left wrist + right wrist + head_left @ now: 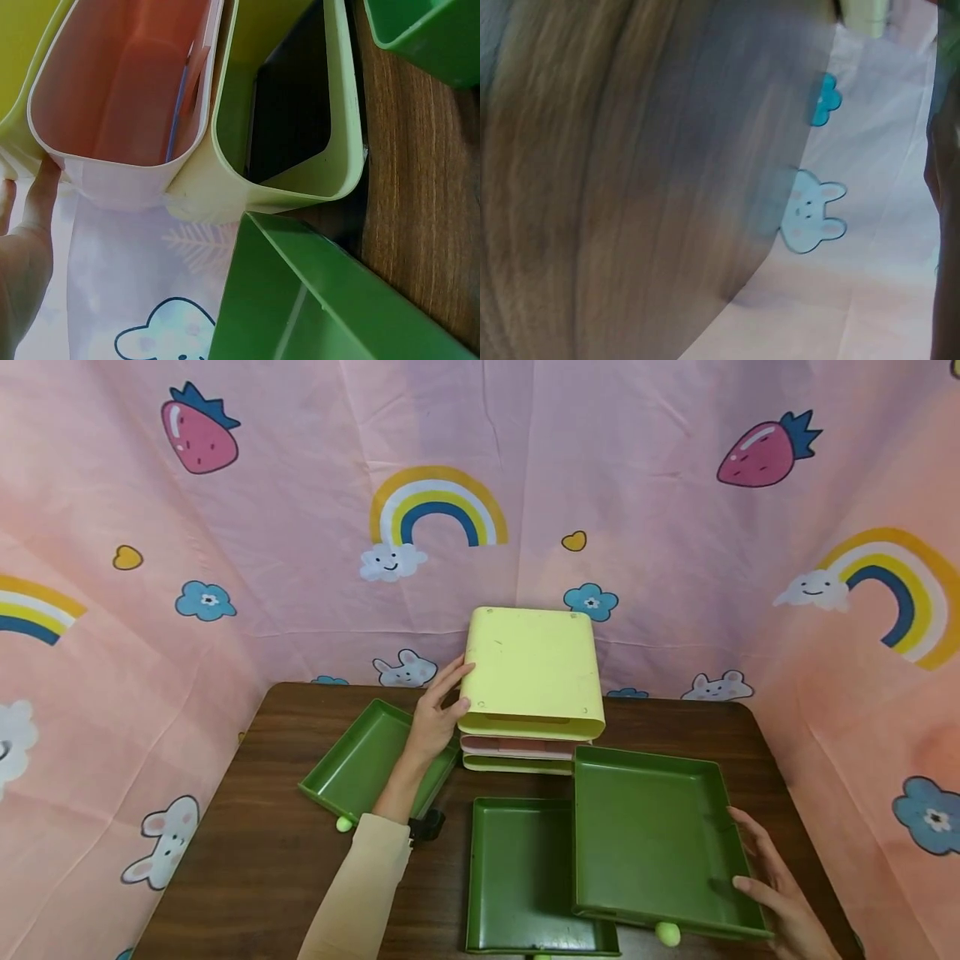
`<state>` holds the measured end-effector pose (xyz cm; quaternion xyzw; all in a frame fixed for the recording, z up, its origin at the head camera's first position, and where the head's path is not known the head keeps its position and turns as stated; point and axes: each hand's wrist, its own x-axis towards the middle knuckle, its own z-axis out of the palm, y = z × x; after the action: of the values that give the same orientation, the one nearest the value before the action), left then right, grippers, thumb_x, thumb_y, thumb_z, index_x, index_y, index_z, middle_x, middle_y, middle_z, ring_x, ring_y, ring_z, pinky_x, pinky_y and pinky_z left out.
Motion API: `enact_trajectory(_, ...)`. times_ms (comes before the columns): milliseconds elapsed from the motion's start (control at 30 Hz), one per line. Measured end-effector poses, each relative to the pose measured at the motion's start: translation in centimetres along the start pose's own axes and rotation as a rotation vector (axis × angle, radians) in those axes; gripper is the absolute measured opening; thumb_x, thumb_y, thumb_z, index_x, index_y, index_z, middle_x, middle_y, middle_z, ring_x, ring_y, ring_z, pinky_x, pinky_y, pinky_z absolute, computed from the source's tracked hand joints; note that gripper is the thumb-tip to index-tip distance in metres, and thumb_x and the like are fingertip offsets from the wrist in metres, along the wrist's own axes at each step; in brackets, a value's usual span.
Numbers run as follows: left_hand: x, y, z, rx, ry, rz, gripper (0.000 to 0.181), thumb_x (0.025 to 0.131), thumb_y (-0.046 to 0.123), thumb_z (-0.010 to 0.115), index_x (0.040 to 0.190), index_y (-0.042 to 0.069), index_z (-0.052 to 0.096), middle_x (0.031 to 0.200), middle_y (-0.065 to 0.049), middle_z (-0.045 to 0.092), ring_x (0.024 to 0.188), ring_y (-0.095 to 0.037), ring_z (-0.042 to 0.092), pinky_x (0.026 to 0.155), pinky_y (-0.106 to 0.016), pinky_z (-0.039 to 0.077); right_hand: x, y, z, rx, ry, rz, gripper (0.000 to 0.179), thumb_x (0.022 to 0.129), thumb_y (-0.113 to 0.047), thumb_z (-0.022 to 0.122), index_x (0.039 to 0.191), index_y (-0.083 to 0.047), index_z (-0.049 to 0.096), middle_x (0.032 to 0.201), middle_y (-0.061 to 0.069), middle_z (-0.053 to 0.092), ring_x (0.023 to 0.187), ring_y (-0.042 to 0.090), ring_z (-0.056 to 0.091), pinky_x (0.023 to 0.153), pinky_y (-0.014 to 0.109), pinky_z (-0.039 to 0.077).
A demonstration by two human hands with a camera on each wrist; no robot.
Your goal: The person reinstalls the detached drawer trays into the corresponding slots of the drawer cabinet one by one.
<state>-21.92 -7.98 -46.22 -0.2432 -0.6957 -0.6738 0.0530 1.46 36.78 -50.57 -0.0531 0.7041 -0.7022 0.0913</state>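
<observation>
A stack of open-fronted drawer casings stands at the table's back, with a pale yellow casing (532, 664) on top, a pink casing (517, 746) in the middle and another yellow casing (517, 766) below. My left hand (437, 710) rests against the top casing's left side, fingers straight and thumb by its front corner. My right hand (776, 881) grips the right wall of a green drawer (648, 835), which has a light green ball knob (667, 933) in front. This drawer is held to the right of the stack's front and overlaps a second green drawer (517, 868).
Another green drawer (360, 768) lies angled on the left, partly behind my left forearm. Under everything is a dark brown wood-grain table (247, 852). Patterned pink cloth (525, 468) surrounds its back and sides. Inside the pink casing lies something thin with a blue edge (177, 112).
</observation>
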Motion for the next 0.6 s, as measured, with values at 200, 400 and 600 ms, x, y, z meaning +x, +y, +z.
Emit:
enact_trajectory(200,0.0,-0.1,-0.1,0.005,-0.004,-0.006,0.049,0.096,0.001,0.058,0.144,-0.004,0.049,0.158,-0.022,0.030,0.144,-0.031,0.030,0.105,-0.041,0.039,0.7,-0.8,1.4,0.008,-0.023,-0.021,0.074,0.101,0.008,0.035,0.161,-0.017,0.002,0.162,-0.011,0.004,0.136,-0.010,0.018,0.095,0.018,0.029)
enact_trajectory(400,0.1,-0.1,-0.1,-0.011,0.003,-0.009,0.049,0.095,-0.001,0.058,0.144,-0.005,0.049,0.158,-0.022,0.030,0.146,-0.031,0.028,0.108,-0.051,0.035,1.3,-1.1,2.4,0.055,-0.043,-0.057,0.075,0.100,0.010,0.035,0.161,-0.017,0.002,0.164,-0.008,-0.001,0.141,-0.008,0.009,0.104,0.026,0.015)
enact_trajectory(600,-0.1,0.2,0.0,0.013,-0.011,-0.023,0.050,0.096,0.000,0.056,0.146,-0.004,0.046,0.159,-0.023,0.026,0.147,-0.035,0.022,0.111,-0.061,0.028,1.5,-1.1,3.3,0.097,-0.072,-0.114,0.076,0.098,0.014,0.036,0.161,-0.011,0.001,0.164,-0.006,0.000,0.142,-0.007,0.009,0.107,0.021,0.014)
